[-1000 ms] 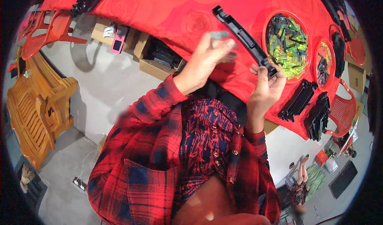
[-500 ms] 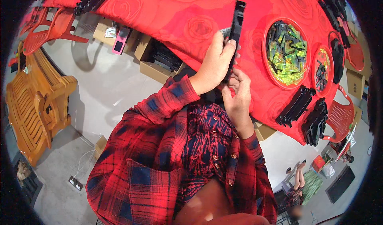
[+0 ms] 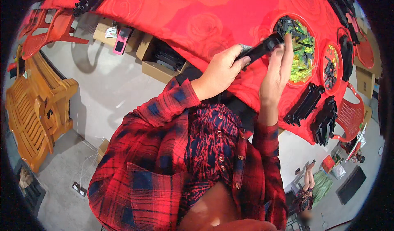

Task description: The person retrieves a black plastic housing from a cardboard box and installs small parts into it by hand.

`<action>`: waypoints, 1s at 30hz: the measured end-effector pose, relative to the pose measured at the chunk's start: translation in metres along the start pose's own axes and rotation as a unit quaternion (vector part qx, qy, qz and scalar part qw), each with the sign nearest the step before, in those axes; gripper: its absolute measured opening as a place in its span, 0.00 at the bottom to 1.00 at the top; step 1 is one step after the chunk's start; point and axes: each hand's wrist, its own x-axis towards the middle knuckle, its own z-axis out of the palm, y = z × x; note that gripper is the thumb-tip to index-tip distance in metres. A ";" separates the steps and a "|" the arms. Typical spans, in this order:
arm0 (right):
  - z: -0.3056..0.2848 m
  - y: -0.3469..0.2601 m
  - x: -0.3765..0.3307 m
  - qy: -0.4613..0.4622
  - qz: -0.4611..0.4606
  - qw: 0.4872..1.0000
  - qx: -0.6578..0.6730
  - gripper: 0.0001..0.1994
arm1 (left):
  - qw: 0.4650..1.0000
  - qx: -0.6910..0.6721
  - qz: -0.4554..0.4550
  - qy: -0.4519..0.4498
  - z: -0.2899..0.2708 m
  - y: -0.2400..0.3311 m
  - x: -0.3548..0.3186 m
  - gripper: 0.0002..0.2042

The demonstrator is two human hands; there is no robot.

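My left hand (image 3: 221, 72) is closed around the near end of a long, narrow black plastic bar (image 3: 262, 50), its thumb lying along the side. Something grey shows beside the fingertips, too small to make out. The bar slants up and to the right above the red tablecloth (image 3: 193, 9). My right hand (image 3: 277, 73) is raised at the bar's far end, fingers stretched out and slightly smeared; whether they touch the bar I cannot tell. Just beyond it stands a red basin (image 3: 316, 59) filled with small yellow-green and black pieces.
A smaller red basin (image 3: 341, 63) holds similar pieces. Black bars lie in two stacks (image 3: 304, 104) at the table's right edge. Below the table's edge sit a cardboard box (image 3: 154, 70) of black parts, a pink device (image 3: 122, 40) and red chairs (image 3: 351, 116). A wooden bench (image 3: 41, 108) stands left.
The black bar has swung from nearly upright to a rightward slant. My right hand has moved up and right from the bar's near end to its far end, fingers straightening.
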 end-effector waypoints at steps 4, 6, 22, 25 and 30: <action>0.010 -0.015 0.013 0.009 0.029 0.996 0.082 0.23 | 0.999 0.049 -0.007 -0.008 -0.001 0.009 -0.004 0.12; 0.011 -0.015 0.013 -0.006 0.045 0.994 0.096 0.23 | 0.998 0.059 -0.009 -0.004 -0.003 0.009 -0.004 0.13; 0.017 -0.016 -0.021 0.026 -0.056 0.998 -0.002 0.17 | 0.986 -0.131 -0.105 0.000 0.000 -0.010 -0.005 0.13; 0.012 -0.015 -0.025 0.027 -0.084 0.994 -0.070 0.16 | 0.984 -0.144 -0.108 -0.003 0.004 -0.016 -0.006 0.15; 0.005 -0.016 -0.020 0.016 -0.095 0.980 -0.175 0.16 | 0.983 -0.152 -0.097 -0.030 0.007 -0.017 -0.003 0.13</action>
